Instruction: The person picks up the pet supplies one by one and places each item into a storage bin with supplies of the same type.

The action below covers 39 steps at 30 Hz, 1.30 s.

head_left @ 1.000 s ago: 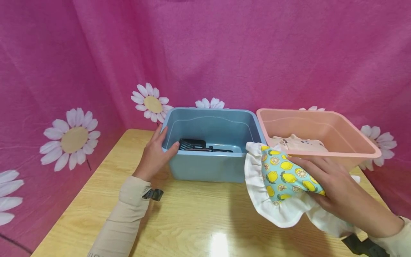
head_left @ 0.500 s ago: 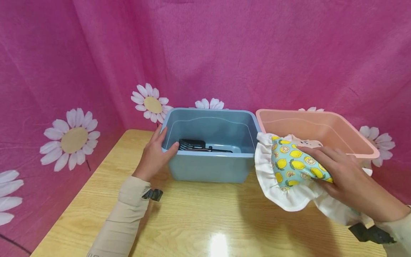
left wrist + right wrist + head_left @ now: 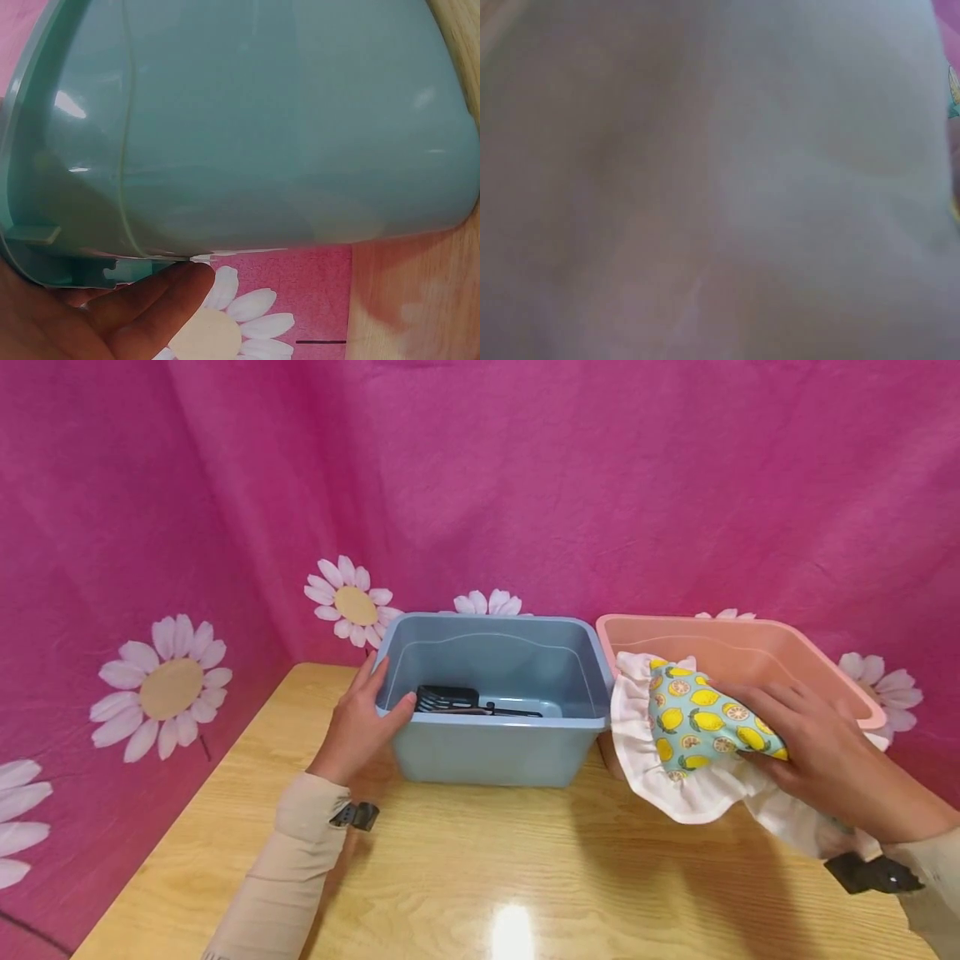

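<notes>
At the left front corner of a blue plastic bin [image 3: 495,752], my left hand [image 3: 362,718] holds the rim, with its thumb over the front edge and its fingers along the side. In the left wrist view those fingers [image 3: 161,311] lie under the lip of the bin. My right hand [image 3: 817,747] grips a bunched lemon-print cloth [image 3: 697,718] with white ruffled trim. The cloth hangs in front of and partly over the near rim of a pink bin [image 3: 705,639], hiding what lies inside. Pale blurred fabric fills most of the right wrist view.
A black slotted turner [image 3: 447,697] and another dark slender thing lie in the blue bin. Both bins stand side by side on a wooden table [image 3: 450,860], against a pink curtain [image 3: 480,485] printed with daisies.
My right hand has moved the lemon-print cloth up and to the right, so it covers more of the pink bin and the pale cloth inside. My left hand has stayed at the blue bin.
</notes>
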Tool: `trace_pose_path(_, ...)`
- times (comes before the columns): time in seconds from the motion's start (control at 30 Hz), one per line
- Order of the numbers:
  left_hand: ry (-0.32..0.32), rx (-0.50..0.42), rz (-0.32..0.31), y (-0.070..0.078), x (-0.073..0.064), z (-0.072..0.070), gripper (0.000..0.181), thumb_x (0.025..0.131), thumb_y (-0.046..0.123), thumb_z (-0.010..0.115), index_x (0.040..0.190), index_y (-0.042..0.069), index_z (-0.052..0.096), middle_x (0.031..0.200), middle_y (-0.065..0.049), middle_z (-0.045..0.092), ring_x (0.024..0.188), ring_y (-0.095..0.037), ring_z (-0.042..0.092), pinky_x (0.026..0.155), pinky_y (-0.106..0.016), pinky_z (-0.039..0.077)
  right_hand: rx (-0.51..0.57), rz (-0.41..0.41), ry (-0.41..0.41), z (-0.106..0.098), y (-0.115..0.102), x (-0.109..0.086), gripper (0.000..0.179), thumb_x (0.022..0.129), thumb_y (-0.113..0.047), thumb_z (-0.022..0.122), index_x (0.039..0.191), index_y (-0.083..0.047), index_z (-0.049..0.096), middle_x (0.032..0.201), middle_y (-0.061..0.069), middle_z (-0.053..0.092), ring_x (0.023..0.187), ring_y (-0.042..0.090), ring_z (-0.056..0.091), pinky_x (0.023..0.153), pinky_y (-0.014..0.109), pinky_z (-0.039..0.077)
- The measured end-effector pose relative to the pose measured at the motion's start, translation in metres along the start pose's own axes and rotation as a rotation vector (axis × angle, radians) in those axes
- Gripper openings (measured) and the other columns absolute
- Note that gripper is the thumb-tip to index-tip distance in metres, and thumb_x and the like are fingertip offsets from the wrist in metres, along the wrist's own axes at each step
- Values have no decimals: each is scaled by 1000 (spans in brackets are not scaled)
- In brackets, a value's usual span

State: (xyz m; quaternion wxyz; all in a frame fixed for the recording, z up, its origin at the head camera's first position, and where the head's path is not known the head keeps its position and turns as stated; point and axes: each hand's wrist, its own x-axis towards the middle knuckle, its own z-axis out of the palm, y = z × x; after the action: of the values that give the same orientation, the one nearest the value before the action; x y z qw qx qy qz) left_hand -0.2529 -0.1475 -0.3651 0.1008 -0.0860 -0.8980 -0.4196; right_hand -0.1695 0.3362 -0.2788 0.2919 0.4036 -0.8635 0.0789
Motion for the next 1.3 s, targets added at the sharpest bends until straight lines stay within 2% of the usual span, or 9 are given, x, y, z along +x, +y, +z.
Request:
trace_pose_path(0.17, 9, 11, 7, -1, -1, 0, 83, 88, 55, 57, 155, 19, 22, 161, -1, 13, 139, -35, 29, 94, -57, 46, 24, -22, -4, -3, 8, 4, 74, 93, -62, 42, 129, 1, 57, 124, 13, 55, 124, 16, 40, 107, 15, 23)
trace_pose_path(0.27, 13, 10, 15, -1, -1, 0, 84, 88, 55, 58, 155, 18, 23, 161, -2, 14, 139, -35, 29, 93, -57, 46, 4, -15, 5, -4, 12, 6, 77, 90, -66, 44, 129, -1, 58, 128, 12, 54, 130, 23, 37, 110, 29, 27)
trace_pose_path(0.4, 10, 8, 10, -1, -1, -1, 84, 88, 56, 57, 155, 18, 23, 161, -2, 13, 139, -34, 29, 93, -57, 46, -79, 71, -57, -6, 18, 4, 85, 85, -75, 38, 134, -8, 55, 129, 7, 54, 122, 25, 40, 77, 47, 42)
trace_pose_path(0.47, 10, 7, 11, -1, 0, -1, 84, 88, 56, 57, 155, 18, 23, 161, -2, 13, 139, -35, 29, 93, -58, 46, -103, 95, -81, -8, 22, 5, 87, 82, -78, 37, 136, -11, 53, 131, 6, 52, 121, 24, 40, 68, 45, 42)
trace_pose_path(0.63, 7, 2, 3, 0, 0, 0, 84, 88, 56, 58, 155, 19, 23, 161, -2, 13, 140, -35, 28, 92, -57, 46, -64, 45, -56, -8, 35, 9, 88, 80, -75, 49, 136, -8, 54, 139, 12, 46, 124, 27, 40, 96, 21, 39)
trace_pose_path(0.77, 7, 3, -1, -1, 0, 0, 84, 88, 55, 58, 155, 18, 23, 161, -2, 12, 140, -35, 27, 93, -57, 46, -112, 104, -101, -9, 39, 10, 96, 60, -53, 84, 140, -13, 50, 140, 8, 46, 116, 28, 46, 75, 40, 44)
trace_pose_path(0.87, 11, 4, 3, -1, 0, 0, 84, 88, 55, 58, 155, 18, 23, 161, -2, 13, 140, -35, 28, 93, -57, 46, -145, 167, -128, -11, 41, 10, 106, 48, -29, 92, 143, -18, 48, 139, 6, 46, 108, 32, 50, 61, 46, 36)
trace_pose_path(1.07, 8, 11, -1, 0, -1, -1, 84, 88, 56, 57, 155, 18, 23, 161, -3, 12, 140, -35, 27, 94, -57, 45, -185, 272, -167, -11, 46, 14, 108, 52, -30, 92, 147, -24, 41, 134, 14, 50, 95, 40, 51, 59, 47, 30)
trace_pose_path(1.3, 5, 13, -6, 0, -1, -1, 83, 89, 53, 58, 155, 18, 22, 161, -2, 12, 140, -35, 27, 95, -57, 44, -217, 313, -176, -10, 57, 19, 102, 57, -31, 90, 146, -22, 40, 126, 20, 54, 104, 42, 47, 68, 58, 32)
